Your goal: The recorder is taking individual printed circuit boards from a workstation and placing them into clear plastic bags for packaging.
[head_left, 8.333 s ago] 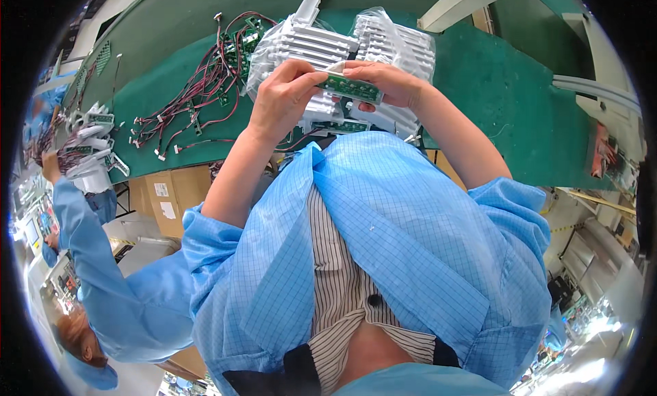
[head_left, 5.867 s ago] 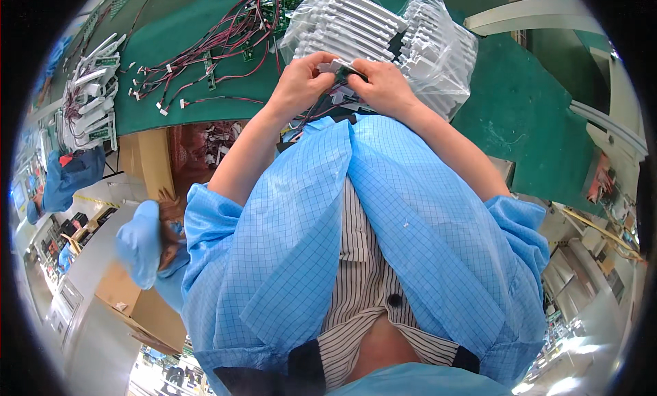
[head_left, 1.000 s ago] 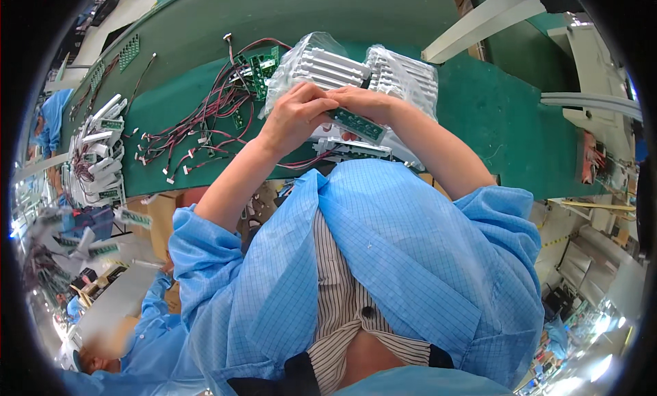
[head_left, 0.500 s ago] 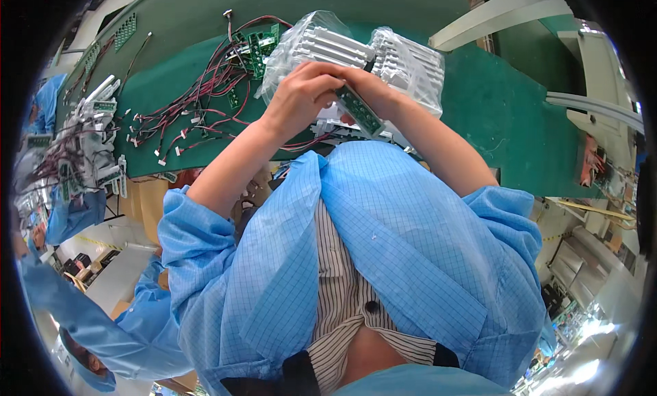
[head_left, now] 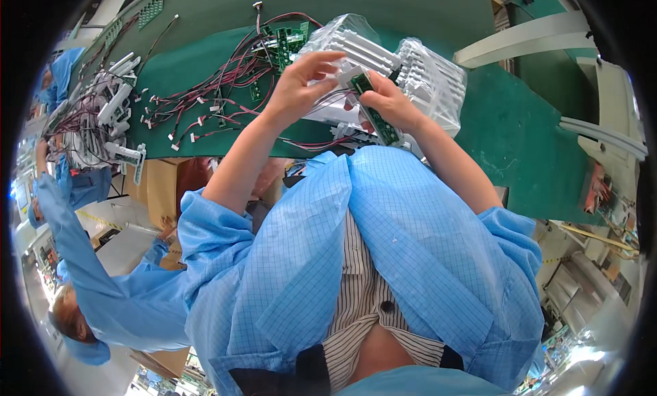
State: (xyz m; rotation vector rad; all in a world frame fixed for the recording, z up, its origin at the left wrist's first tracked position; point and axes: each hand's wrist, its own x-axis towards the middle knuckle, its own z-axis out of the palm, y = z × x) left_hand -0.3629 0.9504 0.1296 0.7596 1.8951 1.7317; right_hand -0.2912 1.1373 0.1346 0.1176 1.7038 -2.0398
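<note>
While clear plastic bags [head_left: 448, 119] wrap stacked white plastic strips [head_left: 426, 71] on green bench mat [head_left: 520, 143], narrow green circuit board [head_left: 384, 128] slants just in front of them. Bags crinkled, glossy; strips ridged; board flat, rectangular. Thin red and black cables [head_left: 233, 75] tangled to left. Right hand [head_left: 393, 105] pinches board, thumb across its face. Left hand [head_left: 299, 88] spread, fingers and thumb apart, near board's upper end; contact unclear.
</note>
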